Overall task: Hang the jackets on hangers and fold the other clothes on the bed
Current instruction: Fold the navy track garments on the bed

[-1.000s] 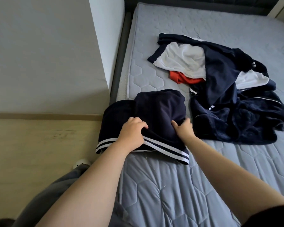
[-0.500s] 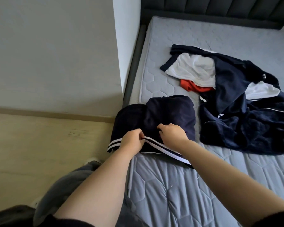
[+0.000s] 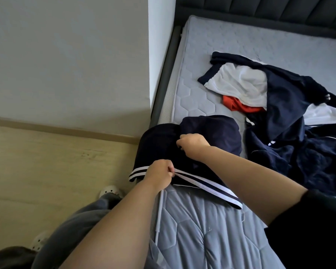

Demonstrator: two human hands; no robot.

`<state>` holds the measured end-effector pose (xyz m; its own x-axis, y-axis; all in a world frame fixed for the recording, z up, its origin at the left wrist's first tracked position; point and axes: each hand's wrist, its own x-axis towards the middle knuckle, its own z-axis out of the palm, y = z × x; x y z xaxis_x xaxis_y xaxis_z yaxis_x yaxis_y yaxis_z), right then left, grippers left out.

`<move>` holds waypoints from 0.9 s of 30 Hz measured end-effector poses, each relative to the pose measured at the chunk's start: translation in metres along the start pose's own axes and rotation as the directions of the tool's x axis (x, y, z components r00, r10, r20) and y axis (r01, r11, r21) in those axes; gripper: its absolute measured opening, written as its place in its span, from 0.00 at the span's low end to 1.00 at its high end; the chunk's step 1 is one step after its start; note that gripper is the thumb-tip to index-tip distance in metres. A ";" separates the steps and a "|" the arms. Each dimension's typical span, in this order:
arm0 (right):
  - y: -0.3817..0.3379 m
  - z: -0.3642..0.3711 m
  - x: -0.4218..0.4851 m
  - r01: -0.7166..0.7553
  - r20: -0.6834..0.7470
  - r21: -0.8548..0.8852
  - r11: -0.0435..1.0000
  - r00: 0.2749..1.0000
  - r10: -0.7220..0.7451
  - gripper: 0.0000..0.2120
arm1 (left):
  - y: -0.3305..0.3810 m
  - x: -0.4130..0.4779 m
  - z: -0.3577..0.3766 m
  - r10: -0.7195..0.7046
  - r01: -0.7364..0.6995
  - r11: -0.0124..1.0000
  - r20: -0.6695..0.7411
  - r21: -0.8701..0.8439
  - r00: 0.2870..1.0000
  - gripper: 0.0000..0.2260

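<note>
Head view: hands (image 3: 159, 174) (image 3: 192, 144) grip the soft, white-striped navy garment (image 3: 217, 133).

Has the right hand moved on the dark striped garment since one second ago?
Yes. The right hand went leftward: from the right edge of the navy garment, beside the clothes pile, to its middle, where it grips the cloth.

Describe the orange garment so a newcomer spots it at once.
Start at the grey mattress, then the heap of clothes at the view's right. At the heap's left edge, the orange garment pokes from under a white piece; it is the only bright colour there.
</note>
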<state>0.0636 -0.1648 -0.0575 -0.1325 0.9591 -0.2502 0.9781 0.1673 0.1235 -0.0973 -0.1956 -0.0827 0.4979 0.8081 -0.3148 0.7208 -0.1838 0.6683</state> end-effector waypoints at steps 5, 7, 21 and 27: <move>0.009 0.001 0.003 -0.134 -0.086 0.045 0.990 0.987 0.137 0.12 | 0.005 -0.005 -0.022 -0.137 0.136 0.990 0.395 0.029 0.908 0.04; 0.004 0.006 0.002 -0.135 -0.111 0.069 0.988 0.984 0.142 0.11 | 0.007 -0.003 -0.023 -0.201 0.174 0.979 0.379 0.105 0.903 0.06; 0.037 0.046 -0.088 -0.418 -0.267 0.453 0.787 0.779 0.568 0.22 | 0.015 0.001 0.007 -0.329 0.327 0.937 0.004 -0.123 0.944 0.08; 0.066 0.057 -0.107 -0.380 0.458 0.876 -0.296 0.469 0.755 0.32 | 0.030 -0.008 0.017 0.261 -0.135 0.926 -0.341 0.352 0.903 0.16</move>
<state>0.1512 -0.2695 -0.0777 0.7500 0.4711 -0.4642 -0.0985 -0.6145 -0.7827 -0.0716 -0.2172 -0.0721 0.4732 0.8727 0.1202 0.7701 -0.4761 0.4246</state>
